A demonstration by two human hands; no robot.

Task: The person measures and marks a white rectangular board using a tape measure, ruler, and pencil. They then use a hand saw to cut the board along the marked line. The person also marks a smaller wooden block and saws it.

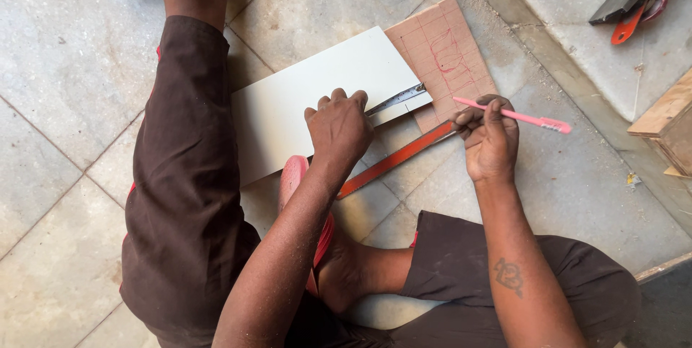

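Stone floor carries a white board (317,95) at centre. Left hand (337,126) presses the square (395,100) down; right hand (490,137) grips a pink pencil (513,116). Loose pressure could let the square slip, skewing any line.

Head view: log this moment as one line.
left hand: presses try square on white board | right hand: holds pink pen | brown marked board alongside | surface: stone floor
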